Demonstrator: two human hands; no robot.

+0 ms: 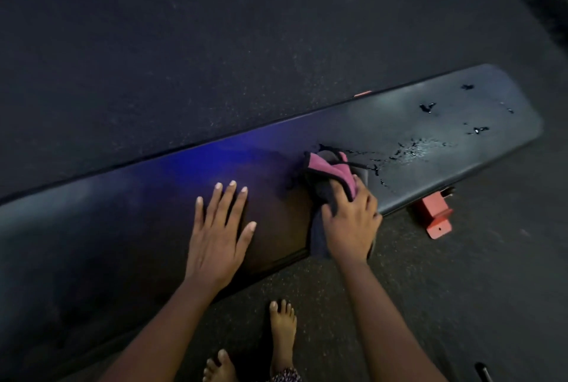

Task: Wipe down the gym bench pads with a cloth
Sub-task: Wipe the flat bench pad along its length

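A long black bench pad [123, 203] runs diagonally from lower left to upper right. My left hand [216, 234] lies flat on it with fingers spread, near the front edge. My right hand [350, 221] presses a crumpled pink and dark cloth [330, 171] onto the pad just right of the left hand. Part of the cloth hangs over the pad's front edge under my palm. Wet droplets and streaks [412, 149] glisten on the pad to the right of the cloth.
A red metal bench foot [436, 215] sticks out from under the pad at the right. My bare feet [281, 332] stand on the dark speckled rubber floor [215, 43] in front of the bench. A dark object [484, 372] pokes in at the bottom right.
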